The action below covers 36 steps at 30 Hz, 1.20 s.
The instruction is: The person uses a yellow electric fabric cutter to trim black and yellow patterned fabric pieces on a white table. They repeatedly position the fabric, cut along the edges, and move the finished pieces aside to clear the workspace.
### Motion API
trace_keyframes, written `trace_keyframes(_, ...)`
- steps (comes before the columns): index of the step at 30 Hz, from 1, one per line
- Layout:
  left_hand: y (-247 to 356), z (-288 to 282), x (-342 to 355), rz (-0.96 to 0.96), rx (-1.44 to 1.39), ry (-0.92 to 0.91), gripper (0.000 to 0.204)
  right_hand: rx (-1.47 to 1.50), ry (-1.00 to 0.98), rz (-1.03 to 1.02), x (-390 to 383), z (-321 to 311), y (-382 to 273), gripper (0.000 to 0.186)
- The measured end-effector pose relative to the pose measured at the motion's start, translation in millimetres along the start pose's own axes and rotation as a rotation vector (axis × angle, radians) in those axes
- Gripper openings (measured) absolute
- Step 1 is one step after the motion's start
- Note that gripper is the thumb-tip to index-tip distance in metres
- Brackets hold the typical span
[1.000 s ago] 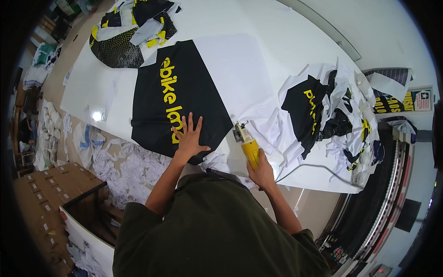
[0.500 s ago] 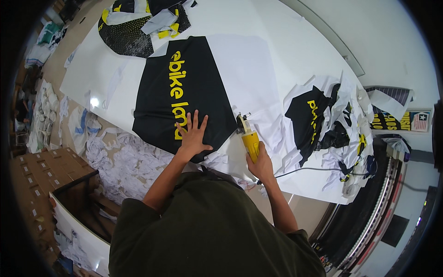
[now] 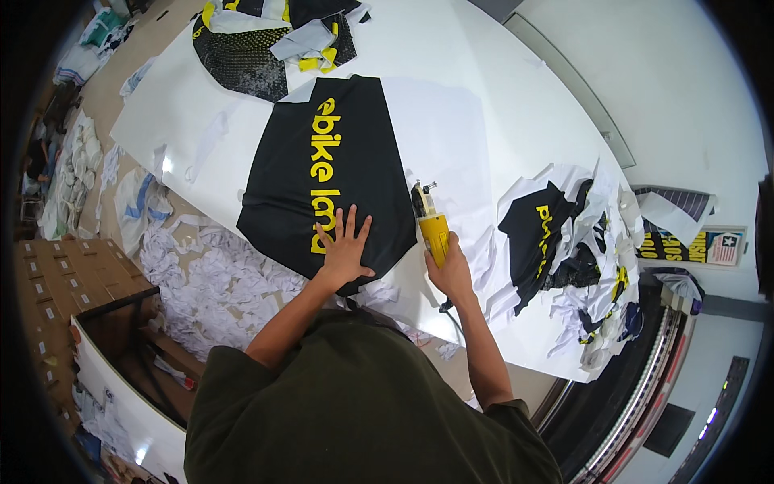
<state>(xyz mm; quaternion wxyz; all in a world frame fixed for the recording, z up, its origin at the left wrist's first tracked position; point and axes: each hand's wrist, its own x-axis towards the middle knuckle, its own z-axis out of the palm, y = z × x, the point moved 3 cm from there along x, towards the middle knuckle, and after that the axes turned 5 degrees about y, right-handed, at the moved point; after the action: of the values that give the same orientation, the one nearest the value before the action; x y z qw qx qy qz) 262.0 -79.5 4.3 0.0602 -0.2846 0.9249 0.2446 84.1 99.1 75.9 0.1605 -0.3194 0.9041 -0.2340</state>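
Spread flat on a white table (image 3: 451, 48) is a black fabric panel (image 3: 274, 177) with yellow lettering. My left hand (image 3: 345, 250) lies on the panel's near part, fingers spread, pressing on the cloth. In my right hand (image 3: 451, 273) is a yellow handheld electric cloth cutter (image 3: 436, 235), gripped round its body. The cutter's metal head stands at the panel's right edge, touching or nearly touching the cloth. A cord trails from the tool's rear end near my right wrist. White sheet material (image 3: 447, 121) lies to the right of the panel.
Black and yellow cut pieces (image 3: 242, 60) lie at the table's far left. On the right sits a heap of white scraps with a black lettered piece (image 3: 528, 234). White scraps (image 3: 214, 282) cover the floor at left, beside brown cartons (image 3: 60, 282). A long machine (image 3: 629, 395) stands at right.
The cutter and my right hand have moved a little away from me along the panel's right edge. My left hand stays spread on the cloth. The whole view has shifted slightly.
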Motion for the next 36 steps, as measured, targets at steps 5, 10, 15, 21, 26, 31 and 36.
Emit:
trace_keyframes(5,0,-1,-1,-0.008,0.002,-0.010,0.135,-0.019,-0.013,-0.016,32,5,-11,0.069)
trace_keyframes(10,-1,-1,0,-0.024,0.009,-0.026,0.136,-0.021,-0.015,-0.048,68,10,-26,0.066)
trace_keyframes(15,-1,1,0,-0.014,0.028,-0.003,0.136,-0.038,-0.007,-0.079,104,15,-37,0.066)
trace_keyframes(21,-1,0,-1,-0.008,0.051,0.021,0.136,-0.069,-0.009,-0.123,146,22,-50,0.064)
trace_keyframes(26,0,0,0,-0.028,0.062,-0.004,0.135,-0.065,-0.040,-0.105,184,27,-67,0.063)
trace_keyframes(31,0,-1,1,-0.046,0.067,-0.037,0.136,-0.098,-0.020,-0.137,220,32,-85,0.063)
trace_keyframes(36,1,-1,2,-0.041,0.071,-0.043,0.138,-0.102,-0.019,-0.150,255,36,-97,0.064)
